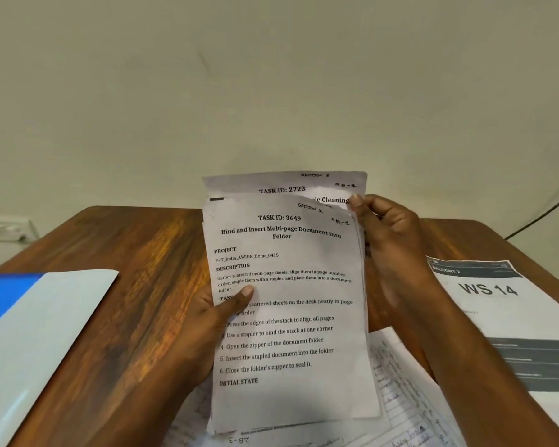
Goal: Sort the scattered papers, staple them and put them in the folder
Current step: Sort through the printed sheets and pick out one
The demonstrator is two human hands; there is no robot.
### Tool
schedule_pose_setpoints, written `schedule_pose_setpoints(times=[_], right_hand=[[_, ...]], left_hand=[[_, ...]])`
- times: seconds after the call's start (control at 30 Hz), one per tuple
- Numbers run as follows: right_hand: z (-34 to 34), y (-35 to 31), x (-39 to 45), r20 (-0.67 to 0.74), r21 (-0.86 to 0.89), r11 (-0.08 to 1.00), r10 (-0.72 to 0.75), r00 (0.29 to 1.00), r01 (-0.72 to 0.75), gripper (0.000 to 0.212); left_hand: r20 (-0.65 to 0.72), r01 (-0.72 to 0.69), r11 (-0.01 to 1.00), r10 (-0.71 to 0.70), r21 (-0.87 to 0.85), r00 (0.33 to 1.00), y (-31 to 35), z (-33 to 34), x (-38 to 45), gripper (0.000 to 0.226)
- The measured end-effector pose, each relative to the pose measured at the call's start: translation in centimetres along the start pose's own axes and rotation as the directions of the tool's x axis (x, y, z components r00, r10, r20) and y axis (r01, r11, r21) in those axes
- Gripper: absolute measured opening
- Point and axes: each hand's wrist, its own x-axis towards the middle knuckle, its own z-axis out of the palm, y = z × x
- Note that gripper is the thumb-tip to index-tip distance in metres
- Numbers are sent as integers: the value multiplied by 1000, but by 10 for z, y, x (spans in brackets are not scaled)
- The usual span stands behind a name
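Note:
A stack of printed sheets (291, 317) is held upright above the wooden table (126, 253). The front sheet reads "TASK ID: 3649"; a rear sheet (271, 185) reading "TASK ID: 2723" sticks up behind it. My left hand (207, 317) grips the stack's left edge with the thumb across the front page. My right hand (391, 243) holds the right edge, its fingertips pinching the rear sheet near the top corner. A blue and white folder (36, 321) lies on the table at the left.
More papers lie flat under the stack near the front edge (397, 398), some handwritten. A printed sheet marked "WS 14" (497, 304) lies at the right. A white power strip (4, 227) sits at the far left, and a black cable (542, 211) runs at the far right.

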Motion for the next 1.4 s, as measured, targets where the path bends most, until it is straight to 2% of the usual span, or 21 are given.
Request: schedule_pose_setpoints(times=[0.13, 0.23, 0.27, 0.37, 0.43, 0.5, 0.57, 0.63, 0.7, 0.77, 0.83, 0.9, 1.0, 1.1, 1.17, 1.33, 1.4], right_hand=[[5, 6, -3, 78, -102, 995, -3, 997, 11, 54], [7, 9, -6, 177, -218, 973, -38, 983, 77, 76], [8, 10, -7, 194, -268, 957, -57, 979, 109, 72], [12, 13, -11, 165, -323, 936, -94, 982, 143, 30], [17, 12, -14, 134, -327, 926, -152, 979, 189, 23], [22, 4, -17, 95, -314, 922, -206, 974, 226, 18], [29, -9, -24, 48, -300, 923, -238, 970, 242, 17], [34, -19, -31, 6, -231, 941, -252, 968, 247, 16], [36, -27, -40, -22, -153, 959, -245, 969, 238, 17], [36, -29, -47, -34, -98, 969, -229, 973, 225, 17], [34, -22, -54, -31, -65, 982, -177, 984, 175, 18], [30, -7, -65, -50, -98, 991, -97, 994, 91, 23], [27, 13, -81, -72, -205, 979, 2, 997, -16, 27], [21, 11, -82, -106, -250, 968, -38, 994, 10, 18], [19, 8, -83, -128, -221, 975, -56, 990, 26, 18], [24, 29, -100, -59, -231, 968, 81, 995, -93, 12], [25, 29, -100, -63, -197, 977, 71, 995, -82, 12]], left_hand=[[-60, -60, 998, 60, -1, 996, 2, 1, -2, 37], [-127, -126, 992, 127, 18, 984, 6, 5, -4, 39], [-149, -156, 987, 159, 28, 976, 8, 7, -5, 39], [-170, -263, 962, 271, 70, 947, 19, 13, -12, 35], [-182, -351, 923, 376, 157, 909, 31, 20, -20, 33], [-176, -468, 848, 515, 250, 839, 47, 29, -29, 37], [-130, -601, 740, 657, 302, 743, 64, 38, -39, 62], [-72, -672, 692, 709, 264, 702, 75, 42, -44, 87], [-77, -674, 699, 706, 239, 704, 83, 41, -49, 87], [-99, -623, 704, 686, 340, 721, 86, 38, -57, 63], [-111, -520, 725, 623, 451, 774, 81, 32, -64, 35], [-104, -441, 766, 543, 468, 833, 69, 24, -67, 24], [-116, -370, 839, 446, 400, 887, 52, 15, -64, 21], [-110, -400, 833, 471, 382, 876, 55, 14, -61, 21], [-87, -416, 836, 473, 357, 877, 59, 14, -59, 19], [-103, -222, 928, 263, 300, 959, 45, 12, -52, 20], [-110, -222, 929, 265, 297, 958, 41, 11, -51, 18]])
